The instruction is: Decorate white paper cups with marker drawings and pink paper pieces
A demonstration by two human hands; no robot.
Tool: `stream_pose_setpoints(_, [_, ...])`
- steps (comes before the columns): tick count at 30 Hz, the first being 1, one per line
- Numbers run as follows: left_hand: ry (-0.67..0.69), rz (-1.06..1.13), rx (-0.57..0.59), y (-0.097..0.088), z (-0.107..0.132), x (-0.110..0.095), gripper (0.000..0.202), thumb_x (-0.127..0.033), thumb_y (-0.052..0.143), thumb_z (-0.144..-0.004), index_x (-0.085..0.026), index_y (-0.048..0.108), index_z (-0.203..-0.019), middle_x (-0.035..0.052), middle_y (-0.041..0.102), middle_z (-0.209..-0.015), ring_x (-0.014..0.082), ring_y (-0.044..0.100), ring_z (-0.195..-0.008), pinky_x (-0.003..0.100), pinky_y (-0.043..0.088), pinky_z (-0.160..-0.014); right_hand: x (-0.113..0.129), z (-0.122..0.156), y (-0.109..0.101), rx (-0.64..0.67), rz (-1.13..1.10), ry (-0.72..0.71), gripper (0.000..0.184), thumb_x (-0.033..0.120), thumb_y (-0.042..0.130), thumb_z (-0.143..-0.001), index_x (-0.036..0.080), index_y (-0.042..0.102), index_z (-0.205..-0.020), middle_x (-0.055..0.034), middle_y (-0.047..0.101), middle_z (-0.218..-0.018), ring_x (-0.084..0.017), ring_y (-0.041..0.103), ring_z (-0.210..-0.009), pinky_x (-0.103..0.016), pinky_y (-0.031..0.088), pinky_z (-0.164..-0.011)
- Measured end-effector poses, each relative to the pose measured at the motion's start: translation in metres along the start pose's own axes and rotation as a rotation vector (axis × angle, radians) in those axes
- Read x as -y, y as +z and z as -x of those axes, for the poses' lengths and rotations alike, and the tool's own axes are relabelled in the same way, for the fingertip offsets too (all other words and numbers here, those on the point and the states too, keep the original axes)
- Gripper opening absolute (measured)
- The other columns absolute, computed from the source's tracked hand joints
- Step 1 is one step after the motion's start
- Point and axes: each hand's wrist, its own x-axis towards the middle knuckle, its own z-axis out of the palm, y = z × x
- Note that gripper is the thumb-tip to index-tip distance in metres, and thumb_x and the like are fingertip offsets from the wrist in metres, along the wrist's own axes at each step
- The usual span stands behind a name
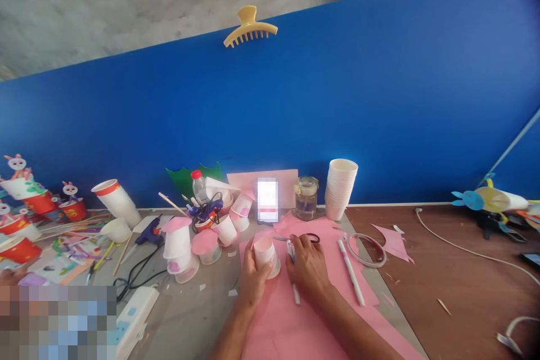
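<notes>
Both hands work over the pink paper sheet (291, 320): the left hand (253, 278) wraps an upturned white paper cup (265, 252) standing there, the right hand (310, 267) pinches a white pen (296, 294). Steadying the cup firmly should keep marks neat.

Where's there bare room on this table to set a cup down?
Brown tabletop between tape ring and white cable; grey strip between power strip and pink sheet. Crowded beyond the left hand: cups, glue gun.
</notes>
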Motion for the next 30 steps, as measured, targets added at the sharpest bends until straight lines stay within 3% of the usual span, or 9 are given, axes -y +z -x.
stream_pose_setpoints(10, [0.094,-0.306,-0.021,-0.002,-0.003,0.003,0.068,-0.020,0.061,-0.062,-0.019,0.044,-0.128,0.0109,0.057,-0.127,0.0301,0.048,-0.123,0.040,0.036,-0.104,0.002,0.001,-0.004,0.145,0.044,0.087,0.034,0.017,0.048,-0.079,0.013,0.057,-0.112,-0.0131,0.068,-0.097,-0.026,0.064,-0.086,-0.035,0.035,-0.078])
stream_pose_setpoints(15, [0.085,-0.286,-0.046,-0.005,-0.007,0.010,0.068,-0.021,0.059,-0.059,-0.017,0.046,-0.125,0.0118,0.056,-0.128,0.0301,0.047,-0.124,0.041,0.036,-0.106,-0.008,-0.001,0.007,0.084,-0.079,0.116,0.038,0.017,0.048,-0.079,0.010,0.056,-0.115,-0.0132,0.070,-0.092,-0.027,0.065,-0.086,-0.036,0.039,-0.079])
stream_pose_setpoints(19, [0.092,-0.281,-0.070,-0.002,-0.008,0.007,0.065,-0.020,0.057,-0.057,-0.017,0.049,-0.122,0.0115,0.060,-0.123,0.0307,0.051,-0.121,0.042,0.038,-0.104,-0.012,-0.002,0.017,-0.137,-0.441,0.188,0.039,0.026,0.046,-0.083,0.011,0.052,-0.118,-0.0057,0.065,-0.072,-0.021,0.061,-0.065,-0.031,0.044,-0.064])
stream_pose_setpoints(23, [0.089,-0.275,-0.074,-0.001,-0.007,0.004,0.066,-0.020,0.056,-0.056,-0.016,0.049,-0.122,0.0129,0.059,-0.124,0.0307,0.050,-0.122,0.043,0.037,-0.105,-0.006,-0.001,0.019,-0.277,-0.957,0.203,0.042,0.042,0.051,-0.085,0.016,0.051,-0.119,-0.0047,0.062,-0.081,-0.017,0.058,-0.066,-0.027,0.046,-0.059])
stream_pose_setpoints(26, [0.094,-0.275,-0.087,-0.004,-0.007,0.009,0.068,-0.023,0.057,-0.058,-0.016,0.047,-0.125,0.0134,0.054,-0.131,0.0303,0.046,-0.126,0.041,0.037,-0.105,0.003,0.000,0.013,-0.262,-1.257,0.286,0.044,0.051,0.060,-0.078,0.020,0.057,-0.109,-0.0048,0.064,-0.084,-0.018,0.060,-0.074,-0.028,0.049,-0.065])
stream_pose_setpoints(30, [0.096,-0.263,-0.086,-0.011,-0.009,0.016,0.064,-0.031,0.059,-0.064,-0.019,0.047,-0.127,0.0125,0.047,-0.138,0.0303,0.041,-0.130,0.039,0.039,-0.104,0.012,-0.001,0.003,-0.122,-1.495,0.423,0.047,0.055,0.073,-0.064,0.021,0.064,-0.094,-0.0057,0.068,-0.086,-0.021,0.063,-0.079,-0.031,0.051,-0.071])
